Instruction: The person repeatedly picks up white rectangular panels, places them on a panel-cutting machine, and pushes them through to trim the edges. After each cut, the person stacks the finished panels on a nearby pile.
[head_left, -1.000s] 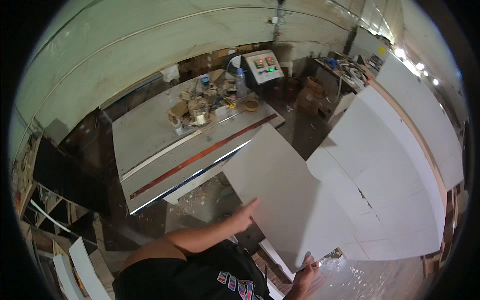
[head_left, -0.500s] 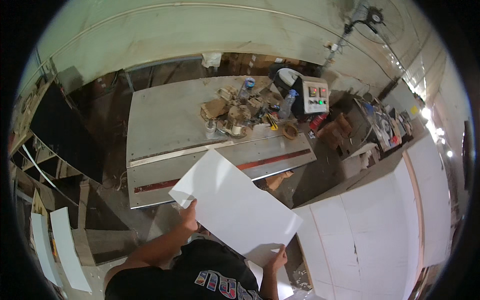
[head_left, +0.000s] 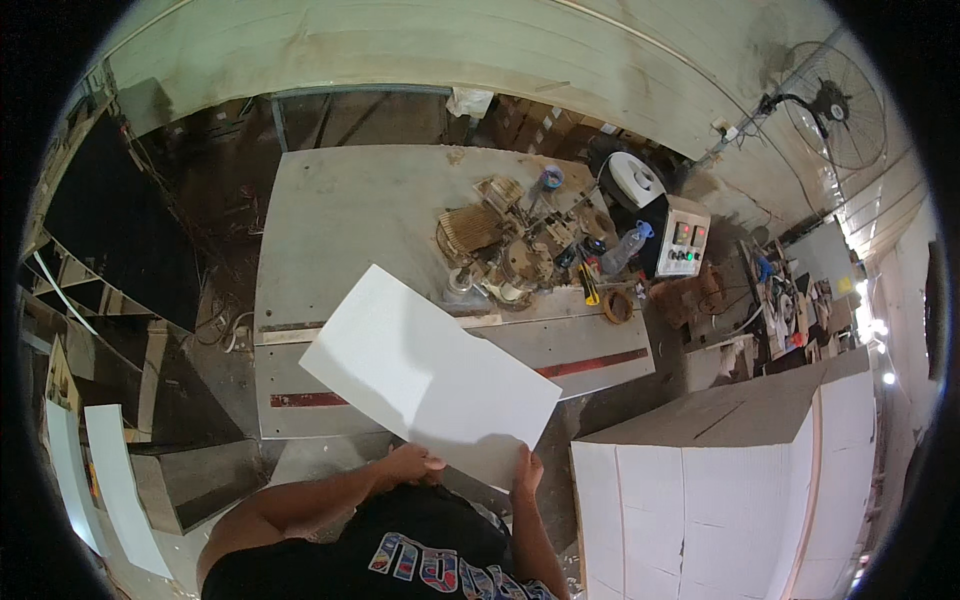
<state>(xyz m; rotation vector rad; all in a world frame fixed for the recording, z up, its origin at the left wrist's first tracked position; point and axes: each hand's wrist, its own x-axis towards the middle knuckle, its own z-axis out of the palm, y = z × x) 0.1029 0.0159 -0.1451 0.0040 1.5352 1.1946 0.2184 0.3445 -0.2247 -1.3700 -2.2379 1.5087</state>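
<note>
A white rectangular panel (head_left: 430, 365) tilts in front of my body, its far part above the near edge of the grey worktable (head_left: 350, 215). My left hand (head_left: 413, 464) is closed on the panel's near edge, thumb toward the right. At the near right corner, my right hand (head_left: 527, 470) grips the same panel with the fingers mostly hidden behind it. A shadow falls across the panel's near half.
On the table sit a dusty machine (head_left: 520, 260), a plastic bottle (head_left: 628, 248), a round brown bowl (head_left: 617, 306) and a control box (head_left: 684, 236). Stacked white boards (head_left: 650, 510) stand at right. Narrow white strips (head_left: 125, 490) lean at left. A fan (head_left: 830, 105) hangs back right.
The panel has moved left and turned in my hands. My left hand has shifted from its left corner to the near edge; my right hand has come up closer to the left one.
</note>
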